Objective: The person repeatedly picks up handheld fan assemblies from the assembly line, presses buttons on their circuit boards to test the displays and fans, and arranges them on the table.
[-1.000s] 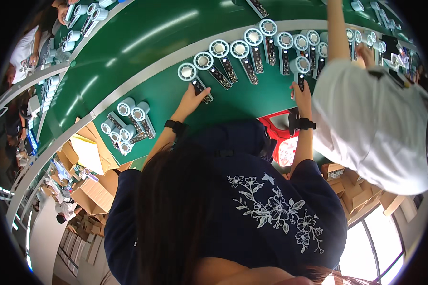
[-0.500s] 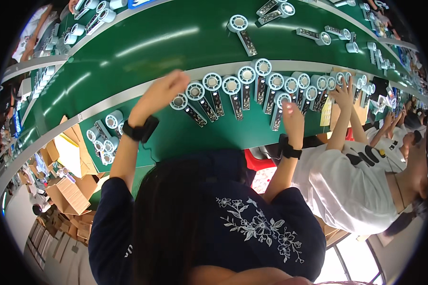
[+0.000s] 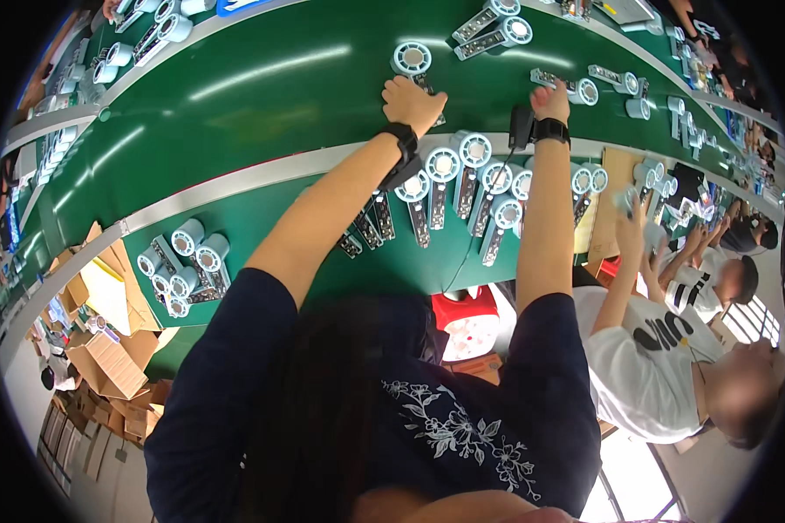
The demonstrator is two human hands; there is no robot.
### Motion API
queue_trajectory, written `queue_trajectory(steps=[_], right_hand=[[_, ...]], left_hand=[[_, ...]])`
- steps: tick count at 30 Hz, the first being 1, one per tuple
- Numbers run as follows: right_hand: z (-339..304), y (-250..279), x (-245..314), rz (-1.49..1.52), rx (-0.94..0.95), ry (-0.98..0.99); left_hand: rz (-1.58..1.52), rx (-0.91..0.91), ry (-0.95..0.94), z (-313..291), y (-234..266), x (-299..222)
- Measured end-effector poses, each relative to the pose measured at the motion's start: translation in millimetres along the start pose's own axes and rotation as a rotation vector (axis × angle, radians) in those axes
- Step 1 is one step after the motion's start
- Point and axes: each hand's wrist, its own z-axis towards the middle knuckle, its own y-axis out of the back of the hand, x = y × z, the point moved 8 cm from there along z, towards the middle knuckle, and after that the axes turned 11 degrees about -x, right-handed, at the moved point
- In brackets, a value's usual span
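Beyond the grey rail, my left hand (image 3: 412, 105) is closed over the handle of a light-blue handheld fan part (image 3: 412, 58), whose round slotted head shows past my fingers. Further right, my right hand (image 3: 550, 102) has its fingers curled at the handle of another fan part (image 3: 583, 91), lying sideways with its head to the right. My fingertips partly hide both grips. On the near side of the rail stands a row of similar fan parts (image 3: 442, 164), with dark inner boards along their handles. My forearms cover some of that row.
The grey rail (image 3: 235, 179) divides the near green table (image 3: 392, 272) from the far green surface (image 3: 262, 113). More fan parts (image 3: 183, 281) cluster at left, near open cardboard boxes (image 3: 109, 362). A co-worker in white (image 3: 641, 366) works close by on my right.
Both my hands have reached forward across the rail to fan parts on the far surface; the left also moved right. The co-worker's hands have dropped from the row toward themselves.
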Motion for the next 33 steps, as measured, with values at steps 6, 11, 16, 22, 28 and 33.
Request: queue_trajectory(steps=[6, 11, 16, 22, 28, 33], right_hand=[[54.6, -41.9, 23.9, -0.442, 0.054, 0.487], [77.1, -51.7, 29.2, -0.804, 0.21, 0.871], [1.8, -27.0, -16.1, 0.178, 0.317, -0.165], [-182.2, 3.8, -29.1, 0.004, 0.717, -0.072], [-274.1, 4.8, -96.7, 0.072, 0.811, -0.413], [-302.7, 5.4, -107.3, -0.033, 0.759, -0.403]], left_hand=[[-0.027, 0.085, -0.073, 18.0, 9.3, 30.3], [-0.646, 0.824, 0.281, -4.5, 48.0, 43.0], [-0.763, 0.693, 0.523, -15.6, 104.0, 75.6], [-1.012, 0.583, 0.547, -39.1, 120.1, 79.8], [-1.166, 0.608, 0.535, -66.7, 115.4, 72.8], [-1.197, 0.571, 0.467, -82.0, 134.8, 65.4]])
